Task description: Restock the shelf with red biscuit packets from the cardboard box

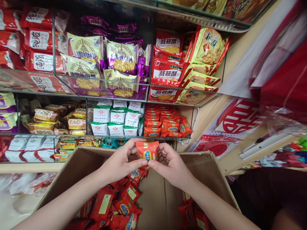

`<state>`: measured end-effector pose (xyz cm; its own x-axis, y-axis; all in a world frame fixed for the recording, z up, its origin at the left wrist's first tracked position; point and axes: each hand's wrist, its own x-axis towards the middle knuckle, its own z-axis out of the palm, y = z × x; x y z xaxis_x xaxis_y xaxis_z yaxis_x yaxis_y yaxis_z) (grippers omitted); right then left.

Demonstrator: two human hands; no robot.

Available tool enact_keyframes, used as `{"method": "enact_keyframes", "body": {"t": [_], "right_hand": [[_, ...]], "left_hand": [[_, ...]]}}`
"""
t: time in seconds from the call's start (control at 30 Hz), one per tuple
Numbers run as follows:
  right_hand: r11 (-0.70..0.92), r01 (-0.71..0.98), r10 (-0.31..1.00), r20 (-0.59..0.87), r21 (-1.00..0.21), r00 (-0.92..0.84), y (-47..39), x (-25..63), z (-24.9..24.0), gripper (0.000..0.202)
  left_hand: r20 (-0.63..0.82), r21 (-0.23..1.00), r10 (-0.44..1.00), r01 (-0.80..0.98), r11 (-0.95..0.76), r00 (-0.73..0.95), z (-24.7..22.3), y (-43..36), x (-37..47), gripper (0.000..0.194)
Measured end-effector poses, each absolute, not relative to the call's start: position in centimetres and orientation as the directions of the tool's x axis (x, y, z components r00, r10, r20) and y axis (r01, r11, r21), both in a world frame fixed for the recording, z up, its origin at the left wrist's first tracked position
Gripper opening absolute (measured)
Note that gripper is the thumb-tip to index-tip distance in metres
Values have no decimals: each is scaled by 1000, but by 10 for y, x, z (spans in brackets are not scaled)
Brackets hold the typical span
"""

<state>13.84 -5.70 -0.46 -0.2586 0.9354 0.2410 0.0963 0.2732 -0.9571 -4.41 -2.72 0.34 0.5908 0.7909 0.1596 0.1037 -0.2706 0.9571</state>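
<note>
"Pinching one small red packet (147,151) between them, the left hand (122,161) and right hand (171,166) are up over the box (152,204)! Head view: how's that grip?"

"Snug! Both are partly closed, thumbs meeting at the packet's lower edge, the fingers curled round its sides and back. Blue-and-yellow label facing us!"

"And below the hands?"

"Bare cardboard in the middle, then loose red packets: a big heap (124,207) beneath the left hand and forearm, a smaller cluster (194,214) under the right forearm!"

"Beyond them?"

"Just past the held packet, on the shelf, rows of similar red packets (165,123)! Beyond the left hand, white-and-green packets (116,119) stand stacked. Higher still above the hands, red walnut shortbread packs (166,72), with yellow packs (207,48) leaning to their right!"
</note>
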Motion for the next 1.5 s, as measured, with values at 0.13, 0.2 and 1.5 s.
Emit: {"method": "enact_keyframes", "body": {"t": [0.13,0.2,1.5], "right_hand": [[277,156,942,235,-948,-239,-54,142,-7,37],[254,158,946,210,-954,-247,-52,143,-9,24],[-131,978,930,361,164,64,26,214,22,18]], "left_hand": [[142,898,758,238,-369,637,5,-28,-43,25],[165,900,783,233,-368,600,4,-29,-43,34],[230,874,814,254,-414,534,-6,-27,-50,20]]}}
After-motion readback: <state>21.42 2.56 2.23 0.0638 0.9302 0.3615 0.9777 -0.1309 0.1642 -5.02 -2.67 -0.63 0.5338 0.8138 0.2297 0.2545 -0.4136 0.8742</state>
